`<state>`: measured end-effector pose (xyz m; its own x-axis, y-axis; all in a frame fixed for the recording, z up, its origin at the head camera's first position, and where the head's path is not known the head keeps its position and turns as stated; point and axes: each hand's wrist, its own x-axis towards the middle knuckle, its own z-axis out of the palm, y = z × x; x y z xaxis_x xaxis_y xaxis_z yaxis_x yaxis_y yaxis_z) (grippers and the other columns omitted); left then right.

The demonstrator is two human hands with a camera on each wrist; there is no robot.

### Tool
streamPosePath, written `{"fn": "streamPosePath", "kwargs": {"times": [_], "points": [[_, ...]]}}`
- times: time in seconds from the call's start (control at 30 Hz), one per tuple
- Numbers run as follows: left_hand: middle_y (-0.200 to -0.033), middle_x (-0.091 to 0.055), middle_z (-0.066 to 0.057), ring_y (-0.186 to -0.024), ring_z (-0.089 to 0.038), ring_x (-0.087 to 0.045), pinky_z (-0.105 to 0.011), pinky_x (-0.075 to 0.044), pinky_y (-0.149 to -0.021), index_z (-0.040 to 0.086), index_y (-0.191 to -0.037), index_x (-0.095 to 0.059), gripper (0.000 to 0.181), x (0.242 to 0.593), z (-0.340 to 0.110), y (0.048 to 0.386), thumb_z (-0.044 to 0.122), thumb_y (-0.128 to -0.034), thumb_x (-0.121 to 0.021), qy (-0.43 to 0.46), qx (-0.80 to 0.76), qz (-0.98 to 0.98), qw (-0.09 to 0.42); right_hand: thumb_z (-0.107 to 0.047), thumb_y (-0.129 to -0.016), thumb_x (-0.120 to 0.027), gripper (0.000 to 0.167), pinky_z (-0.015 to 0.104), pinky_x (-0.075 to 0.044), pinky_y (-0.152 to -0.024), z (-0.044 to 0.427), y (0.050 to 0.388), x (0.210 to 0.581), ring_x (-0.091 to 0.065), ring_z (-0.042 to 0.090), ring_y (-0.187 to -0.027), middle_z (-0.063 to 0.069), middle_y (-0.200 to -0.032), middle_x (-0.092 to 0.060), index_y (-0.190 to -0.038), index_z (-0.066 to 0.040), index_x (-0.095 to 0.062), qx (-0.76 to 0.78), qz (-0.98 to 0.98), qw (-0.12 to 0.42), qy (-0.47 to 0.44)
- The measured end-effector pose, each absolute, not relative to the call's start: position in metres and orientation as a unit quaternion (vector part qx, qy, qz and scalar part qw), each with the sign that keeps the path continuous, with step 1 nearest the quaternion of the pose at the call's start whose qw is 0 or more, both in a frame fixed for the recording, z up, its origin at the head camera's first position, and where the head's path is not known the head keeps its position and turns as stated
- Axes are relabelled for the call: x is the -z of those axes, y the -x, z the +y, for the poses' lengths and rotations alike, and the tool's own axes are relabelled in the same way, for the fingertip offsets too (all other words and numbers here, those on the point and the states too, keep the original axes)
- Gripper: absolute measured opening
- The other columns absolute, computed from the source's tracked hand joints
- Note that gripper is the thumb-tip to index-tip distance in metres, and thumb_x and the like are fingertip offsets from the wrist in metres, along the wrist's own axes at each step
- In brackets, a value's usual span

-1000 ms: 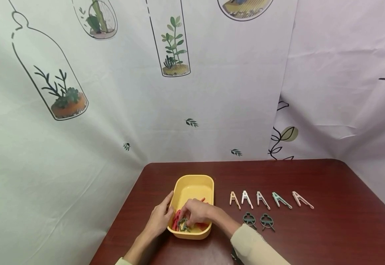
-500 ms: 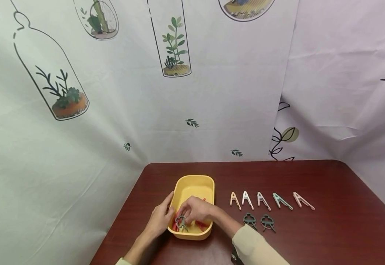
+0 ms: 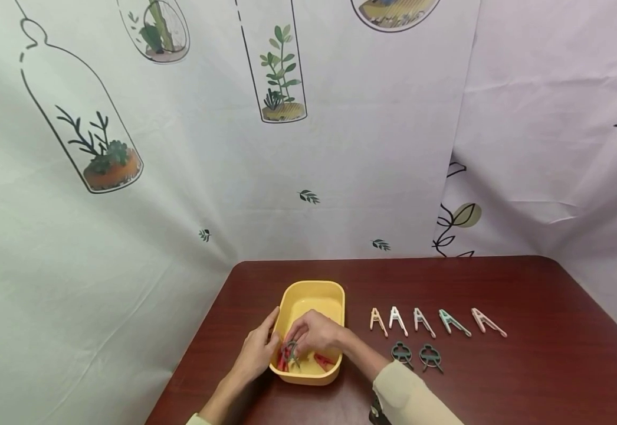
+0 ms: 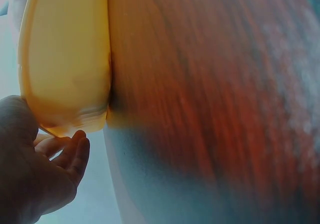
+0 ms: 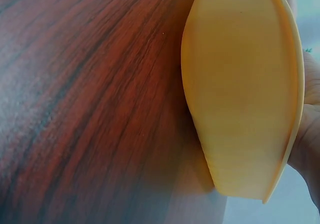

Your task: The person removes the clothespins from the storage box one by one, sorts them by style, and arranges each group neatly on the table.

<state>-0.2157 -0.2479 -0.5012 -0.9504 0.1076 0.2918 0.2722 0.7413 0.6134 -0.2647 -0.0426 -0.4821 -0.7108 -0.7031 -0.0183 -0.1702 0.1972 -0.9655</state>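
A yellow bin holds red clips and yellowish pieces near its front end. My left hand grips the bin's left side, thumb at the rim. In the left wrist view this hand is against the yellow wall. Reaching over the right rim, my right hand pinches a dark green round clip inside the bin, above red clips at the left wall. The right wrist view shows the outer wall hiding the fingers, with part of the hand behind it.
On the dark red table, right of the bin, several A-shaped clips in pale colours and green form a row. Two dark green round clips lie below them. A dark object shows beside the right sleeve. A patterned cloth hangs behind.
The dark green clip in my right hand has come up from among the pieces, and my right hand has risen slightly. My left hand stays on the bin.
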Motion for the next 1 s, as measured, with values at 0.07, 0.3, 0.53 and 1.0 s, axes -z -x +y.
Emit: {"fn": "streamPosePath", "kwargs": {"times": [0.07,0.3,0.53,1.0], "points": [[-0.133,-0.071,-0.016,-0.1,-0.018,-0.065,-0.043,-0.055,-0.088,0.003,-0.157,-0.05,0.057,0.5011,-0.2477,0.2158,0.001,-0.1012,-0.061,0.102,0.345,-0.925,0.118,0.02,-0.079,-0.076,0.025,0.029,-0.057,-0.066,-0.0422,0.2646,0.4822,-0.072,0.016,-0.079,0.011,-0.088,-0.078,-0.096,0.003,-0.078,0.572,0.728,0.237,0.295],[-0.132,-0.071,-0.016,-0.096,-0.018,-0.065,-0.038,-0.054,-0.084,0.003,-0.158,-0.049,0.059,0.501,-0.2475,0.2158,0.0,-0.1007,-0.061,0.103,0.347,-0.925,0.117,0.022,-0.079,-0.068,0.023,0.028,-0.056,-0.07,-0.0424,0.2656,0.4828,-0.073,0.018,-0.084,0.018,-0.093,-0.078,-0.098,0.008,-0.067,0.606,0.706,0.22,0.293],[-0.133,-0.07,-0.015,-0.091,-0.017,-0.062,-0.034,-0.051,-0.079,0.004,-0.158,-0.049,0.059,0.5002,-0.2476,0.2153,0.0,-0.1012,-0.061,0.103,0.354,-0.923,0.11,0.022,-0.082,-0.068,0.021,0.028,-0.059,-0.071,-0.0437,0.27,0.4834,-0.074,0.019,-0.085,0.023,-0.096,-0.078,-0.098,0.009,-0.064,0.645,0.677,0.221,0.278],[-0.129,-0.073,-0.013,-0.091,-0.016,-0.062,-0.037,-0.052,-0.081,0.007,-0.159,-0.048,0.06,0.5005,-0.2484,0.2155,0.0,-0.1009,-0.061,0.105,0.348,-0.925,0.11,0.009,-0.092,-0.076,0.011,0.046,-0.063,-0.074,-0.0453,0.2712,0.4834,-0.076,0.022,-0.081,0.022,-0.093,-0.078,-0.097,0.009,-0.066,0.674,0.663,0.205,0.254]]}}
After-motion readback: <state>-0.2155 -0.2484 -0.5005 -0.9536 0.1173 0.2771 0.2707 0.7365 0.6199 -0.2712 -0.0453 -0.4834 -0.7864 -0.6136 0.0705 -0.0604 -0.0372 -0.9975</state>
